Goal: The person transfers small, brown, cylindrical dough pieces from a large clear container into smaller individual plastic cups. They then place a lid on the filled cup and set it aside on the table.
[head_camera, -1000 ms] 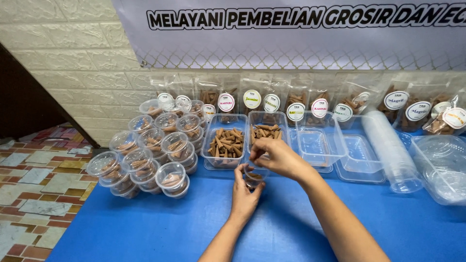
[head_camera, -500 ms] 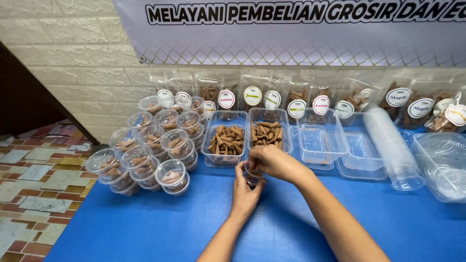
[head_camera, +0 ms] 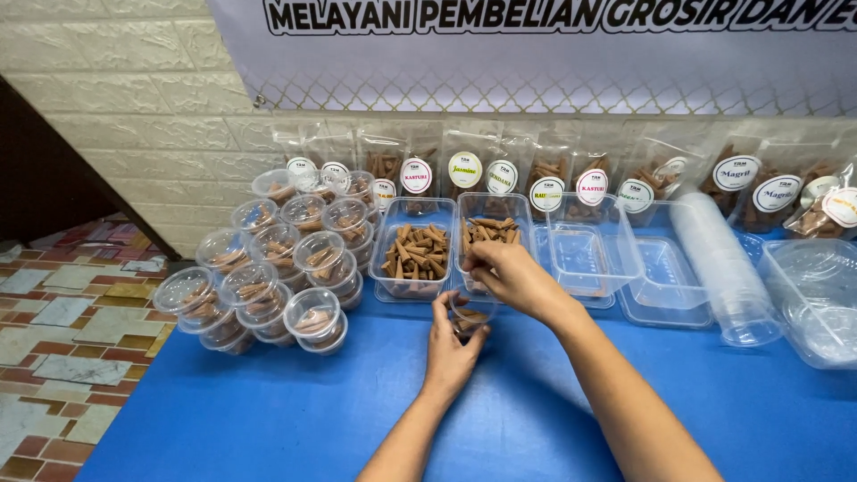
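My left hand (head_camera: 451, 350) cups a small clear round cup (head_camera: 470, 315) on the blue table (head_camera: 268, 419); a few brown cone-shaped sticks lie in the cup. My right hand (head_camera: 507, 277) hovers just above the cup with fingers pinched, near the front of a clear rectangular tub (head_camera: 496, 234) of brown cones. What the right fingers pinch is hidden. A second tub of cones (head_camera: 415, 254) stands to the left of it.
Stacks of lidded round cups with cones (head_camera: 268, 277) crowd the left. Empty clear tubs (head_camera: 589, 259), a stack of lids (head_camera: 723, 268) and a container (head_camera: 817, 299) stand right. Labelled clear pouches (head_camera: 553, 174) line the wall under a banner. Tiled floor (head_camera: 62, 357) lies left.
My right hand has moved a little from the tub down toward the cup. My left hand stays around the cup.
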